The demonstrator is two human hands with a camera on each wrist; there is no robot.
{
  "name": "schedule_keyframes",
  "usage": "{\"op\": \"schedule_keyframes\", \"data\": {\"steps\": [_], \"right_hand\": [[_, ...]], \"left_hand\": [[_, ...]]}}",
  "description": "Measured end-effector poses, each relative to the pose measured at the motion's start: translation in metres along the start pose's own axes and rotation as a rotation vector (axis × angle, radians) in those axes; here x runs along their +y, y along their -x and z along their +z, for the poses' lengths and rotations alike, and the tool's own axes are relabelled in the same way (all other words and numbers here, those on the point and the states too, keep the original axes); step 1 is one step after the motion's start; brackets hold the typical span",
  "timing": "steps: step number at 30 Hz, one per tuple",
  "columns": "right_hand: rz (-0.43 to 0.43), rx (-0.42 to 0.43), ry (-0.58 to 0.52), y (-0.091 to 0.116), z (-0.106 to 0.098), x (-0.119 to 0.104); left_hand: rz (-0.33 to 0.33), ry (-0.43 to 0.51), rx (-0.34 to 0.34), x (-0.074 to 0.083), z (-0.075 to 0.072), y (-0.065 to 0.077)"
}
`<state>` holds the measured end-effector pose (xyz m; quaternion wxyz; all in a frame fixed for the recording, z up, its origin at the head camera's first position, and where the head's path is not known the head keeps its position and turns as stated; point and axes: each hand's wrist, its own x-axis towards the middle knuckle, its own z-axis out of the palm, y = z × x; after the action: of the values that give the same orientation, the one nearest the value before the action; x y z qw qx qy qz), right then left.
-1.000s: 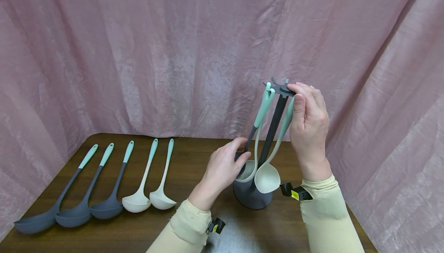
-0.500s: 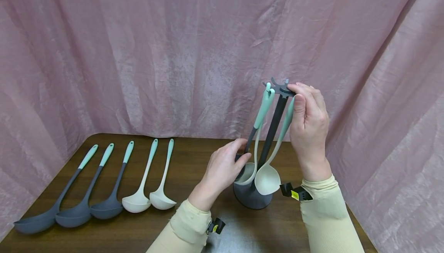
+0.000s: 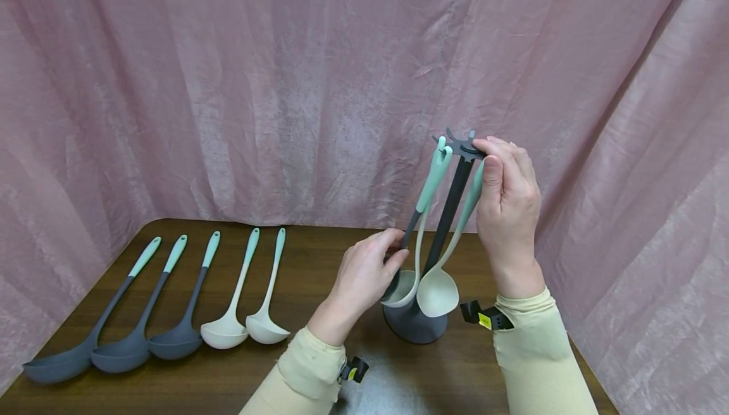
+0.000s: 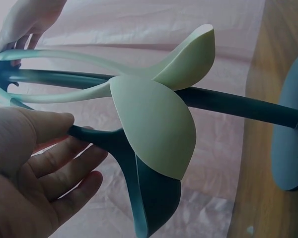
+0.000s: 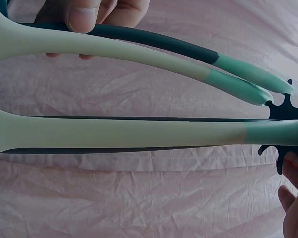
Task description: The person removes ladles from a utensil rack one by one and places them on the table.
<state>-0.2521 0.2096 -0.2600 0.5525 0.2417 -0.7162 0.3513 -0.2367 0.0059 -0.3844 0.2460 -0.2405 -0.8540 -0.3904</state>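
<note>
My left hand [image 3: 364,269] pinches the shaft of a dark grey ladle [image 4: 159,203] between thumb and fingers. The ladle's mint handle is up at the hooks of a dark utensil stand [image 3: 450,206]. Right beside it hangs a cream ladle [image 4: 156,124], whose bowl overlaps the grey one in the left wrist view. A second cream ladle [image 3: 438,295] hangs on the near right side of the pole. At the top of the stand, my right hand [image 3: 509,206] grips the hooked crown [image 5: 283,111], the thumb close to that ladle's mint handle.
On the left of the wooden table [image 3: 319,364] several ladles lie in a row, including a large grey ladle [image 3: 59,364] and a cream ladle [image 3: 266,326]. The stand's round base [image 3: 416,329] sits on the table. Pink curtains [image 3: 342,86] hang behind and at both sides.
My left hand shifts very slightly left with the grey ladle, and the hanging cream bowls move slightly left too. My right hand stays on the crown.
</note>
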Motion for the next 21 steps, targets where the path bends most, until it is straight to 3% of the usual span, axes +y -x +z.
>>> {"op": "schedule_keyframes", "data": {"steps": [21], "right_hand": [[0.012,-0.028,0.024,0.0,-0.0022,-0.0002]], "left_hand": [[0.023,-0.044,0.011,0.0006,-0.005,-0.0004]]}}
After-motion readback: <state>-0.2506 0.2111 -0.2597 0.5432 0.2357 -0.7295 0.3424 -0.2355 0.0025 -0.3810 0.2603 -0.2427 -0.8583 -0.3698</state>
